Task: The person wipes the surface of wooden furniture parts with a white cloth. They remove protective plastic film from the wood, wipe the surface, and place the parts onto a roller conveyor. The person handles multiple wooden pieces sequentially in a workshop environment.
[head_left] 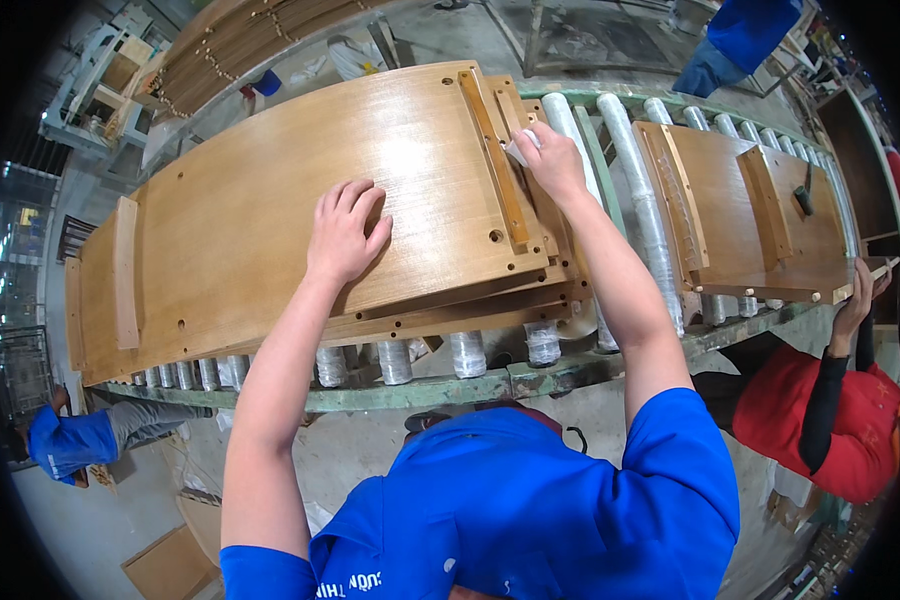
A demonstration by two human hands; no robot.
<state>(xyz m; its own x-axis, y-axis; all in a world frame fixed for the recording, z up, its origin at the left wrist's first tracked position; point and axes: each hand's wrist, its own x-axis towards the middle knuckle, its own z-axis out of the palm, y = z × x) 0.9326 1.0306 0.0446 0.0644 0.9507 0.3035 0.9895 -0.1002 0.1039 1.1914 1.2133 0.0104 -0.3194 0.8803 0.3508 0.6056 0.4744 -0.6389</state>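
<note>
A large varnished brown wood panel [250, 210] lies on top of a stack of similar panels in front of me. My left hand [346, 232] rests on its surface with the fingers spread. At the panel's right end, my right hand [554, 162] pinches a crumpled white cloth or paper wipe [519, 149] beside an orange-brown wood strip [493, 157] that runs across the panel. Round holes show near the panel's corners. Toward its left end a paler wood strip [127, 272] stands across it.
The stack sits on a roller conveyor [467, 354] with a green frame. On the right, a person in red [820, 410] holds a board at another wooden assembly [720, 205]. People in blue stand at far left [75, 440] and far right [750, 40]. Stacked boards [235, 45] lie behind.
</note>
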